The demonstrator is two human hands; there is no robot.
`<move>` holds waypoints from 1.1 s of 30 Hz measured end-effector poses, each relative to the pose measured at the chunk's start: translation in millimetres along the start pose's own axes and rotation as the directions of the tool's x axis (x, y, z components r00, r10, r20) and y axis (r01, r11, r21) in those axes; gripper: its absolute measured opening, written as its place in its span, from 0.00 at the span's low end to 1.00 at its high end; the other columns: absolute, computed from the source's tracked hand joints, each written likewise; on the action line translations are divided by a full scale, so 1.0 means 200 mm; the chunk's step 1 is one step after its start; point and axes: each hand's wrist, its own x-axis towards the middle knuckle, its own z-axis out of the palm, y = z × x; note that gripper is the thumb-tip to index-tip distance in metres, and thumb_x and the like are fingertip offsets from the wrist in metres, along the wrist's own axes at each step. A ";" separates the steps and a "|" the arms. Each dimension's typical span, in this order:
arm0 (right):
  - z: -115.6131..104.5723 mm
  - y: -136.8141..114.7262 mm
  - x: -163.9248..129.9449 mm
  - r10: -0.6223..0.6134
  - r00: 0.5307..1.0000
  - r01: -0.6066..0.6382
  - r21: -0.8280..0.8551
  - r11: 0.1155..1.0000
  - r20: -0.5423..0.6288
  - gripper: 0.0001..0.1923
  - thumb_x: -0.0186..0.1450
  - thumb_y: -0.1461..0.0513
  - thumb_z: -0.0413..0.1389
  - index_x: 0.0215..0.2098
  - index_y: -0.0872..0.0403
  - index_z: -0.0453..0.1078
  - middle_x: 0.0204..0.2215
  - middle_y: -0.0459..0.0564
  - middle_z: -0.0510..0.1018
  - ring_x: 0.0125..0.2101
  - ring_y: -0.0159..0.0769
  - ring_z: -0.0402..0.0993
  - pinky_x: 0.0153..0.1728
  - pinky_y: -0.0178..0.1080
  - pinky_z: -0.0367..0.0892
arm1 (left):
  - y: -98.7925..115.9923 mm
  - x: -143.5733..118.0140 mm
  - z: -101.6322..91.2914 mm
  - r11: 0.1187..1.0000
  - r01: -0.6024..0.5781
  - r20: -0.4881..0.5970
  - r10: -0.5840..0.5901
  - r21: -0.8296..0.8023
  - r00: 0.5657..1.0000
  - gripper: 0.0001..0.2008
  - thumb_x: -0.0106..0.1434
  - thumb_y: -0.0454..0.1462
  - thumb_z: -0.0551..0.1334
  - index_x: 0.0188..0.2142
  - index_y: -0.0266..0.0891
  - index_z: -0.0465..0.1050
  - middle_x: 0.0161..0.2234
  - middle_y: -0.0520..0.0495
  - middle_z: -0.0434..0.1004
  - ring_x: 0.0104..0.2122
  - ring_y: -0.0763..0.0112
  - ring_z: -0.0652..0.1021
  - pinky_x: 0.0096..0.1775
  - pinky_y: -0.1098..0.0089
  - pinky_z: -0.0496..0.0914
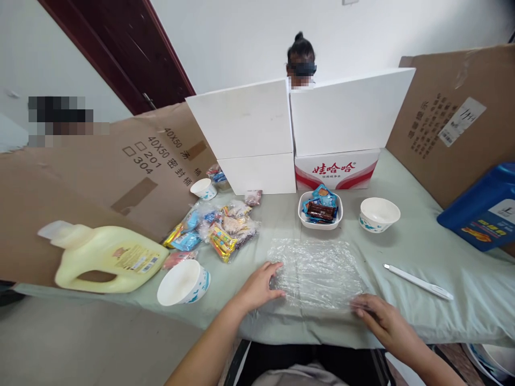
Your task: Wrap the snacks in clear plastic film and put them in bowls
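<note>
A clear plastic bag (316, 273) lies flat and wrinkled on the cloth-covered table in front of me. At its left edge is my left hand (260, 287), thumb and fingers apart in a C shape. My right hand (378, 316) pinches the bag's lower right corner, its fingertips slightly blurred. Beyond the bag stands a white dish (321, 224) holding several wrapped snacks (321, 206), blue and brown. To the right of the bag lie a white pen-shaped cutter (418, 281) and, farther back, a white paper bowl (379, 214).
At left are a pile of bagged snacks (225, 230), a tilted paper bowl (184, 282), another bowl (203, 188) and a yellow jug (110, 260) on its side. White boxes (257, 174) and cardboard (161, 155) wall the table. A blue bottle (483, 209) leans at right. A person (301, 56) is behind the boxes.
</note>
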 end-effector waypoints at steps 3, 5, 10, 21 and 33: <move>0.01 -0.01 0.02 0.065 0.997 -0.064 0.023 0.998 -0.035 0.22 0.66 0.47 0.48 0.53 0.48 0.65 0.46 0.54 0.76 0.46 0.43 0.73 0.45 0.44 0.71 | 0.02 0.02 0.00 1.000 0.003 -0.001 -0.003 0.016 1.000 0.17 0.56 0.39 0.66 0.46 0.43 0.74 0.36 0.50 0.72 0.34 0.67 0.74 0.38 0.68 0.70; 0.02 -0.02 0.04 0.076 0.995 -0.073 0.034 0.997 -0.067 0.22 0.67 0.47 0.47 0.53 0.47 0.65 0.45 0.52 0.77 0.44 0.41 0.74 0.43 0.42 0.71 | 0.03 0.03 0.00 1.000 -0.026 -0.013 0.027 0.015 1.000 0.07 0.58 0.36 0.63 0.37 0.42 0.77 0.33 0.50 0.72 0.33 0.68 0.74 0.39 0.68 0.69; 0.03 -0.05 0.05 0.017 0.982 -0.007 0.054 0.999 -0.187 0.19 0.68 0.48 0.44 0.40 0.49 0.72 0.39 0.50 0.79 0.41 0.39 0.75 0.43 0.39 0.70 | 0.01 0.00 -0.04 0.986 -0.099 -0.128 0.082 -0.133 0.988 0.04 0.59 0.35 0.61 0.30 0.41 0.75 0.37 0.46 0.73 0.40 0.65 0.74 0.45 0.66 0.68; 0.07 -0.07 0.45 0.152 0.875 -0.224 -0.106 0.969 -0.459 0.18 0.69 0.56 0.41 0.45 0.55 0.68 0.36 0.55 0.79 0.35 0.40 0.77 0.37 0.40 0.70 | -0.06 0.30 -0.04 0.984 0.161 -0.440 -0.178 -0.076 0.880 0.05 0.63 0.36 0.55 0.35 0.40 0.68 0.28 0.51 0.75 0.29 0.70 0.75 0.34 0.72 0.66; 0.19 -0.01 0.50 0.011 0.862 -0.367 -0.610 0.702 -0.507 0.20 0.68 0.64 0.44 0.58 0.59 0.62 0.34 0.54 0.81 0.33 0.39 0.79 0.29 0.36 0.66 | -0.08 0.42 0.07 0.887 0.291 -0.408 -0.132 0.358 0.903 0.07 0.69 0.37 0.54 0.40 0.41 0.70 0.37 0.46 0.78 0.35 0.65 0.77 0.36 0.70 0.65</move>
